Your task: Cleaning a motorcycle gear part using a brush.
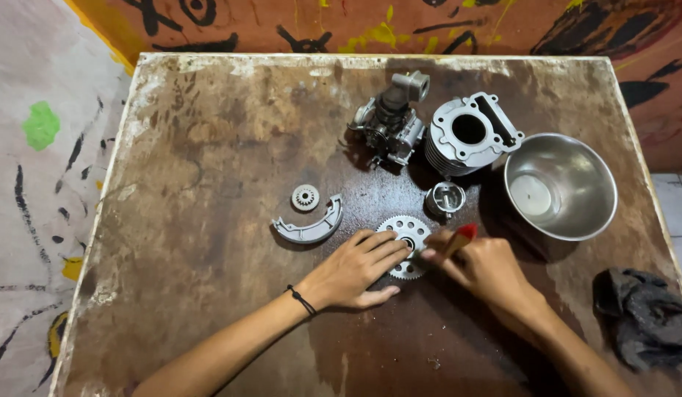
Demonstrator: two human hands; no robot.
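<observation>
1. Left hand point(353, 270) lies flat, fingers spread, pressing the toothed sprocket point(404, 234) at the table's point(209, 184) middle
2. Right hand point(482, 266) pinches a red-handled brush point(462, 237) against the sprocket
3. Steel bowl point(569, 192) sits right

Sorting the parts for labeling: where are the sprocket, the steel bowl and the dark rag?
sprocket point(401, 226): head view, upper toothed plate.
steel bowl point(585, 169): head view, inner right wall.
dark rag point(646, 316): head view, middle folds.

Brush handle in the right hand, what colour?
Red, on the brush handle above the right hand; seen in the head view.
</observation>
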